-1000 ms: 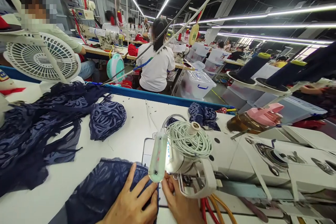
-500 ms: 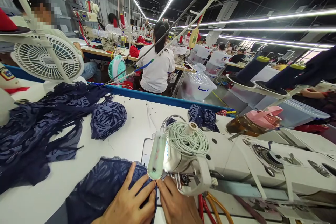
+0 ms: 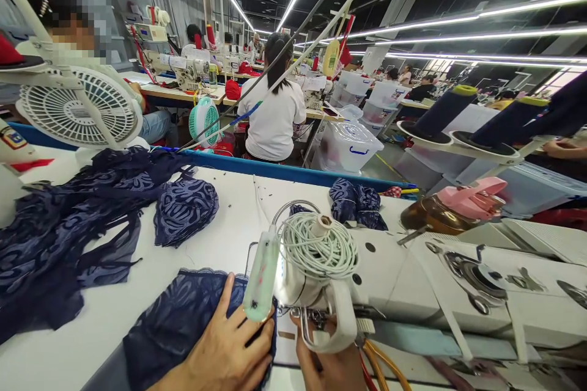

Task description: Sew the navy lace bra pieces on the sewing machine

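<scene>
1. Navy lace piece (image 3: 167, 324): lies on the white counter (image 3: 229, 208), near side, just left of the sewing machine (image 3: 398, 275). Scalloped edge on the far side; sheer part extends toward near left.
2. Left hand (image 3: 229, 345): spread on the lace piece, palm down. Grip released, fingers laid over the cloth, index pointing to the far edge.
3. Right hand (image 3: 337, 372): right of the lace piece, under the machine head, partly behind the white guard (image 3: 347, 317). Grip state: cannot tell, fingertips hidden.
4. Pale green lamp (image 3: 260, 278): hangs above the left fingertips, tilted. Coiled cord (image 3: 316, 247) rests on the machine head, to its right.
5. Orange handles (image 3: 385, 361): near right, beside the right hand.
6. Stacked lace cups (image 3: 186, 211): far of the lace piece. Heap of navy cloth (image 3: 55, 244) at left. Tied bundles (image 3: 355, 201) behind the machine.
7. Pink-lidded bottle (image 3: 435, 211) and navy thread cones (image 3: 444, 113): far right. White fan (image 3: 80, 107): far left.
8. Beyond the counter: person in white shirt (image 3: 273, 122), back turned; clear bin (image 3: 348, 149) to the right.
</scene>
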The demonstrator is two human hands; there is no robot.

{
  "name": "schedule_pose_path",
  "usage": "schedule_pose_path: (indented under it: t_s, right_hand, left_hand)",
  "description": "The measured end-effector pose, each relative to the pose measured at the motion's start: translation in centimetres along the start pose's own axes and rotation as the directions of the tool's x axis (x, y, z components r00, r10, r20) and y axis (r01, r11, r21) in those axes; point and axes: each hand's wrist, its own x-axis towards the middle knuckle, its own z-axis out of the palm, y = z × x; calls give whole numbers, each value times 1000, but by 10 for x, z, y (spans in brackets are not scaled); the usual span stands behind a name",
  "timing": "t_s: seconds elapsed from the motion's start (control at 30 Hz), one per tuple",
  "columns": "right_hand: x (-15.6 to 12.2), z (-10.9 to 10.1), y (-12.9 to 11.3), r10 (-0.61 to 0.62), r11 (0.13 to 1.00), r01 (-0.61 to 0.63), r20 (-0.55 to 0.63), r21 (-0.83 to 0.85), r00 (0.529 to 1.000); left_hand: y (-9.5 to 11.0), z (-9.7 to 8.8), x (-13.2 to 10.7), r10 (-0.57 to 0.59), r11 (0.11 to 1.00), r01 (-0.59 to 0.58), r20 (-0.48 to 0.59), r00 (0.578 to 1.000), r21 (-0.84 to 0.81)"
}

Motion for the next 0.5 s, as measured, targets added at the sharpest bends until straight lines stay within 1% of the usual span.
schedule_pose_path:
  t_s: [0.1, 0.27, 0.37, 0.5]
  right_hand:
    - [-2, 2, -2, 0, 999, 0, -2, -43, 1000]
    - [-4, 3, -2, 30, 996, -27, 28, -80, 999]
    - [-7, 6, -2, 65, 995, -61, 44, -75, 997]
    - [-16, 11, -1, 72, 993, -68, 45, -92, 996]
  left_hand:
    - [-1, 2, 0, -28, 1000, 28, -2, 1000, -6]
    - [-2, 5, 2, -27, 1000, 27, -5, 1000, -16]
    - [-1, 6, 5, -49, 999, 49, -25, 998, -6]
    - [-1, 6, 8, -51, 998, 49, -69, 996, -37]
